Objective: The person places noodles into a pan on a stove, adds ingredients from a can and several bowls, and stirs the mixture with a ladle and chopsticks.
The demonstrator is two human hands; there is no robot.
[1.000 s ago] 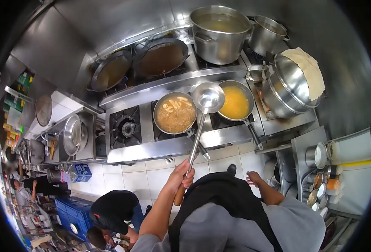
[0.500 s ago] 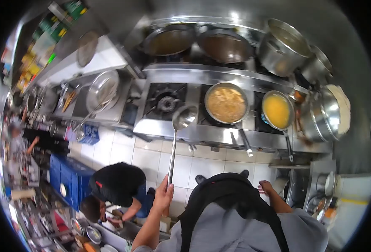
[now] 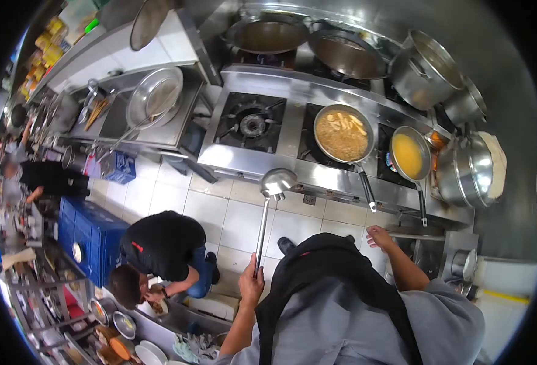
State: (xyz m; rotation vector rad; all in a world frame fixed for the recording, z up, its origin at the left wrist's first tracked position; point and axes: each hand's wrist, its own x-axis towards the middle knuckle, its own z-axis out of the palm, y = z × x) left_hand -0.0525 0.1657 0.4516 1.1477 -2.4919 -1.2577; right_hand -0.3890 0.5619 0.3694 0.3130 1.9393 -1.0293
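Note:
My left hand (image 3: 251,281) is closed around the long handle of a metal ladle (image 3: 279,181). The ladle points away from me, its bowl over the front edge of the stove (image 3: 244,159). Off to the right, my right hand (image 3: 378,236) holds nothing, its fingers loosely apart below the pan handles. On the burners stand a frying pan with a bubbling brown sauce and pale pieces (image 3: 342,135) and a smaller pan of yellow liquid (image 3: 408,156). Neither hand touches the pans.
A bare burner (image 3: 252,125) is left of the pans. Two woks (image 3: 268,35) and tall pots (image 3: 425,70) stand at the back, a large steel pot (image 3: 472,170) at right. A co-worker in black (image 3: 166,249) bends at lower left near blue crates (image 3: 92,234).
The ladle has come back towards me from the burner side, its bowl turned over to show its rounded outside. My right hand has shifted slightly left. My view has swung a little.

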